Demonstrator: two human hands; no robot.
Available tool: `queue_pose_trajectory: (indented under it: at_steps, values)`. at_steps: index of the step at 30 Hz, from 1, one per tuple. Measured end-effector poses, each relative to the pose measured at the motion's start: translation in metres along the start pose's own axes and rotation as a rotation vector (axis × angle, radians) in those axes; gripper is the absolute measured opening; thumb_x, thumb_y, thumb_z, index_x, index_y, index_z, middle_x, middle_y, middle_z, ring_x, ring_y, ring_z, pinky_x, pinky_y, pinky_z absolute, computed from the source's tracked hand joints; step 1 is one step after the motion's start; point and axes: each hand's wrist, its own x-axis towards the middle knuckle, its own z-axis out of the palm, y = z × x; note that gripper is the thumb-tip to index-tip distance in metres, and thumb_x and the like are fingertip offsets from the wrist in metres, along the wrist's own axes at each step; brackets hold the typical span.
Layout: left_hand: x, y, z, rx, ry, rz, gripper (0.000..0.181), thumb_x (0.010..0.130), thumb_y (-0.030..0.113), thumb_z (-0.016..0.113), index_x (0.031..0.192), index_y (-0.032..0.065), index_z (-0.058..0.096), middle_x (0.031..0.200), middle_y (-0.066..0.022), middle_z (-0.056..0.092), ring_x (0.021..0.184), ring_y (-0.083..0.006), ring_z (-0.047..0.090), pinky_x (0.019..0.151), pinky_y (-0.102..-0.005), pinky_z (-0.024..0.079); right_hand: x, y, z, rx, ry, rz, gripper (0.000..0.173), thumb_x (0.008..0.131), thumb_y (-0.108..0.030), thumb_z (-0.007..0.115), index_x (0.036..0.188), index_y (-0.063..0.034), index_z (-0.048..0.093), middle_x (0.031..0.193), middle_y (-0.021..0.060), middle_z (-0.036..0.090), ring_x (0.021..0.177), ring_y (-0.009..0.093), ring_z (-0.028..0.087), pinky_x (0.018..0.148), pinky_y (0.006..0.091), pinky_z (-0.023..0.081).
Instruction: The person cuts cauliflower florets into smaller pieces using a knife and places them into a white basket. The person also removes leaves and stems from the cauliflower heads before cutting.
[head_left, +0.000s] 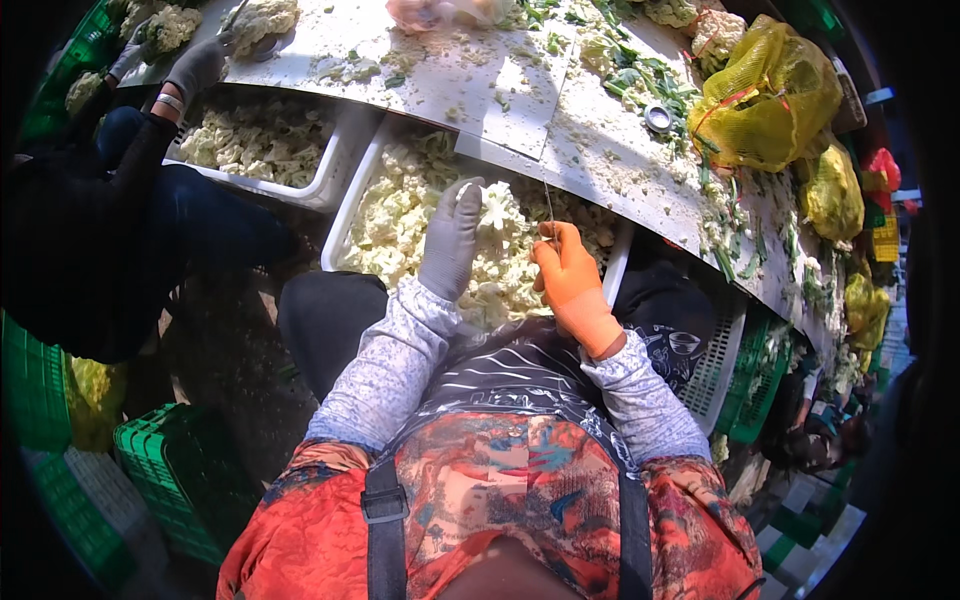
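My left hand (452, 240), in a grey glove, holds a piece of cauliflower (501, 207) over a white plastic crate (352, 201) filled with cut cauliflower florets (391, 225). My right hand (570, 281), in an orange glove, is closed on a thin knife (550, 202) whose narrow blade points up toward the table. It is just right of the cauliflower piece and does not touch it. Both hands are above the crate, which stands between my knees below the table's edge.
A white table (465, 82) littered with crumbs and leaves runs across the top. Yellow mesh bags (772, 97) and a small round metal object (658, 118) are on it. At left a co-worker's gloved hand (196, 66) is near another floret crate (330, 169). Green crates (176, 480) stand lower left.
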Motion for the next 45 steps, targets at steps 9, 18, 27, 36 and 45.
queue_pose_trajectory:
  at_steps: [9, 18, 27, 36, 45]
  values:
    - [-0.003, 0.006, 0.007, 0.017, 0.030, 0.071, 0.043, 0.103, 0.042, 0.060, 0.127, 0.0065, 0.061, 0.106, -0.0020, 0.063, 0.093, -0.0092, 0.055, 0.083, -0.0250, 0.047, -0.020, -0.023, -0.003, -0.283, -0.193, -0.041, 0.025, 0.100, -0.028, 0.052, 0.111, -0.0081, 0.063, 0.091, 0.0244, 0.068, 0.088, 0.046, 0.064, 0.077, 0.0510, 0.050]
    - [-0.016, -0.003, 0.012, 0.495, 0.142, 0.372, 0.033, 0.105, 0.033, 0.059, 0.127, 0.0085, 0.059, 0.096, -0.0004, 0.063, 0.082, -0.0092, 0.057, 0.069, -0.0271, 0.051, -0.003, -0.015, 0.008, 0.009, -0.493, 0.002, 0.026, 0.098, -0.024, 0.053, 0.110, -0.0033, 0.063, 0.077, 0.0157, 0.064, 0.070, 0.034, 0.062, 0.065, 0.0423, 0.050]
    - [0.003, 0.010, -0.003, 0.185, 0.231, 0.093, 0.043, 0.105, 0.040, 0.057, 0.119, -0.0004, 0.061, 0.100, -0.0039, 0.066, 0.092, -0.0105, 0.058, 0.084, -0.0260, 0.049, -0.025, -0.025, -0.011, 0.012, -0.359, 0.130, 0.023, 0.099, -0.021, 0.056, 0.109, -0.0042, 0.067, 0.069, 0.0072, 0.061, 0.059, 0.018, 0.060, 0.054, 0.0326, 0.048]
    - [0.005, 0.020, -0.002, 0.230, -0.064, -0.105, 0.059, 0.106, 0.054, 0.044, 0.116, 0.0004, 0.067, 0.107, -0.0102, 0.067, 0.102, -0.0181, 0.060, 0.096, -0.0327, 0.047, 0.001, -0.012, -0.044, -0.427, -0.340, -0.343, 0.018, 0.096, -0.017, 0.058, 0.106, -0.0054, 0.067, 0.090, 0.0199, 0.070, 0.083, 0.039, 0.068, 0.072, 0.0423, 0.053]
    - [0.003, -0.004, -0.001, 0.181, -0.046, -0.162, 0.072, 0.105, 0.062, 0.036, 0.137, 0.0001, 0.057, 0.128, -0.0136, 0.064, 0.112, -0.0188, 0.061, 0.100, -0.0346, 0.046, -0.005, 0.005, -0.019, -0.450, -0.369, -0.297, 0.020, 0.097, -0.022, 0.056, 0.106, -0.0053, 0.063, 0.089, 0.0230, 0.067, 0.087, 0.045, 0.063, 0.074, 0.0494, 0.050]
